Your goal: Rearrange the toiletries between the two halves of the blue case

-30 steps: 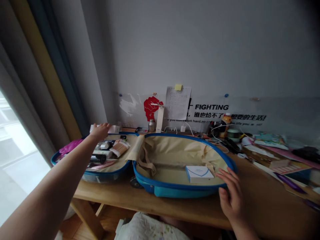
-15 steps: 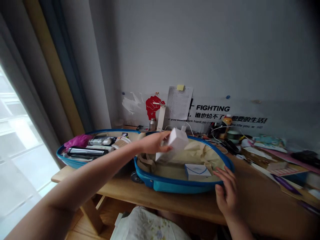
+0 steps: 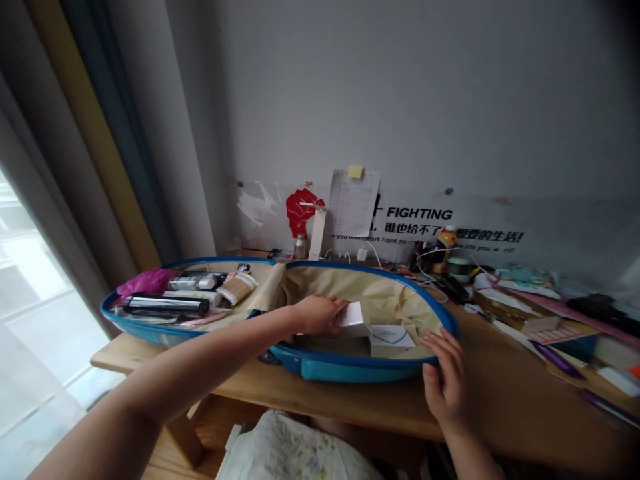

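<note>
Left hand (image 3: 317, 315), grip closed round white box (image 3: 355, 319), low inside blue suitcase (image 3: 350, 369), just beside second box (image 3: 391, 338). Right hand (image 3: 447, 387) at suitcase rim, grip wide, empty. Suitcase on counter (image 3: 505, 407).

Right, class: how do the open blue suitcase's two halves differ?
The left half is crammed with toiletries; the right half holds just a blue-lined box and a white box. The left hand grips the white box there; no hand touches the left half. Both have beige lining.
</note>
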`<state>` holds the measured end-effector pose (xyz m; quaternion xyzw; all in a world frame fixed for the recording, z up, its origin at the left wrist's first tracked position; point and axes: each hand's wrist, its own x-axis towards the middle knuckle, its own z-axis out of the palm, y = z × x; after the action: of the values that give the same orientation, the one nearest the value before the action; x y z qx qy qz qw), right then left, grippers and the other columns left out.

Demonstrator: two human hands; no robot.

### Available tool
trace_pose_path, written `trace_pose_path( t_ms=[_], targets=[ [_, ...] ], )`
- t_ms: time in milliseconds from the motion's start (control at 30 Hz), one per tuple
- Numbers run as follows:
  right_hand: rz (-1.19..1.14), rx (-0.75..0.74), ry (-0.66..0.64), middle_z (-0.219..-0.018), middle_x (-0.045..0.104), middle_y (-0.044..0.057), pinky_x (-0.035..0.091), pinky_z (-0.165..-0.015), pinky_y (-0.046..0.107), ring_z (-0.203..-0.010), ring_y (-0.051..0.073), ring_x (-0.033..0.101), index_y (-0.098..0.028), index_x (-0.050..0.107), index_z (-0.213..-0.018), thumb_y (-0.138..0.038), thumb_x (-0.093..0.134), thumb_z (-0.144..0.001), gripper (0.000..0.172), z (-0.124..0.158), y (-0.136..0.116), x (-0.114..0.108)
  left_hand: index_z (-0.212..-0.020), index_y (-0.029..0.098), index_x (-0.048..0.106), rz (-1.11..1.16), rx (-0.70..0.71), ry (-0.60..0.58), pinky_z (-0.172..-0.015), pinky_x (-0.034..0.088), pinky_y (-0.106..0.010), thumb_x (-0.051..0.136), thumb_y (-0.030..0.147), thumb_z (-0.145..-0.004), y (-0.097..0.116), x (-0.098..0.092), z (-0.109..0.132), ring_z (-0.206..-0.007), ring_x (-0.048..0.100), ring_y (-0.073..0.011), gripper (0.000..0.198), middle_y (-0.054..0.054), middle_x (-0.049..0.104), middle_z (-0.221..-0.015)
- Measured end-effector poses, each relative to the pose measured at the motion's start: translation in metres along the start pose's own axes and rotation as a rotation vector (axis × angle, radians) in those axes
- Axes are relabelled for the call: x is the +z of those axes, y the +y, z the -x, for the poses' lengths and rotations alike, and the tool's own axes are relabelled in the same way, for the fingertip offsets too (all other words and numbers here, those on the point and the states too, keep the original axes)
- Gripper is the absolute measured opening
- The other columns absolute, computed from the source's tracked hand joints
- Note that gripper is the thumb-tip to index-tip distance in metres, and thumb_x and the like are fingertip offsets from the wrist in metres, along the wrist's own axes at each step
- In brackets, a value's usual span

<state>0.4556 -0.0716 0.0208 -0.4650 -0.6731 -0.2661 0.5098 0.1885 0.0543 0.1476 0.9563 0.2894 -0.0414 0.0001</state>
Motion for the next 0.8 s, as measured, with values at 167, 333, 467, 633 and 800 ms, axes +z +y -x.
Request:
trace_pose_path(
  t_ms=[167, 333, 467, 633, 800],
  targets=[
    [-0.012, -0.006, 0.016, -0.119, 0.064, 0.013, 0.045, -0.103, 0.057, -0.13, 0.032, 0.051, -0.022, 0.061, -0.121, -0.038, 0.042, -0.099, 0.033, -0.001, 0.0, 0.001, -0.146, 0.021, 0.04, -0.034, -0.022, -0.031, -0.099, 0.049, -0.042, 0.062, 0.043, -0.087, 0.001, 0.0, -0.004, -0.118, 0.064, -0.0307, 0.067, -0.015, 0.061, -0.134],
    [-0.012, 0.002, 0.028, -0.117, 0.064, 0.013, 0.045, -0.103, 0.057, -0.129, 0.032, 0.051, -0.021, 0.061, -0.119, -0.038, 0.04, -0.1, 0.033, -0.001, -0.001, 0.001, -0.14, 0.021, 0.047, -0.061, -0.02, -0.088, -0.095, 0.052, -0.042, 0.065, 0.042, -0.086, 0.011, 0.005, -0.012, -0.118, 0.063, -0.0311, 0.061, -0.016, 0.062, -0.133],
    [0.001, 0.003, 0.012, -0.116, 0.064, 0.013, 0.045, -0.102, 0.057, -0.129, 0.032, 0.051, -0.021, 0.06, -0.118, -0.039, 0.04, -0.099, 0.033, 0.0, 0.0, 0.001, -0.137, 0.018, 0.05, -0.072, -0.034, -0.141, -0.093, 0.053, -0.041, 0.066, 0.042, -0.086, 0.018, 0.009, -0.022, -0.12, 0.062, -0.0317, 0.059, -0.018, 0.061, -0.134],
    [-0.006, -0.012, 0.015, -0.119, 0.063, 0.013, 0.044, -0.103, 0.057, -0.13, 0.032, 0.05, -0.021, 0.06, -0.121, -0.037, 0.04, -0.1, 0.033, 0.0, 0.001, 0.0, -0.133, 0.016, 0.055, -0.073, -0.052, -0.177, -0.094, 0.053, -0.037, 0.066, 0.043, -0.087, 0.018, 0.014, -0.03, -0.122, 0.061, -0.0307, 0.054, -0.018, 0.062, -0.134],
    [0.003, -0.013, 0.012, -0.118, 0.064, 0.013, 0.044, -0.103, 0.056, -0.13, 0.032, 0.05, -0.021, 0.06, -0.121, -0.038, 0.04, -0.1, 0.034, -0.001, 0.0, 0.0, -0.13, 0.016, 0.057, -0.056, -0.069, -0.195, -0.094, 0.053, -0.038, 0.068, 0.044, -0.085, 0.015, 0.019, -0.034, -0.12, 0.062, -0.031, 0.054, -0.019, 0.061, -0.134]
  ],
)
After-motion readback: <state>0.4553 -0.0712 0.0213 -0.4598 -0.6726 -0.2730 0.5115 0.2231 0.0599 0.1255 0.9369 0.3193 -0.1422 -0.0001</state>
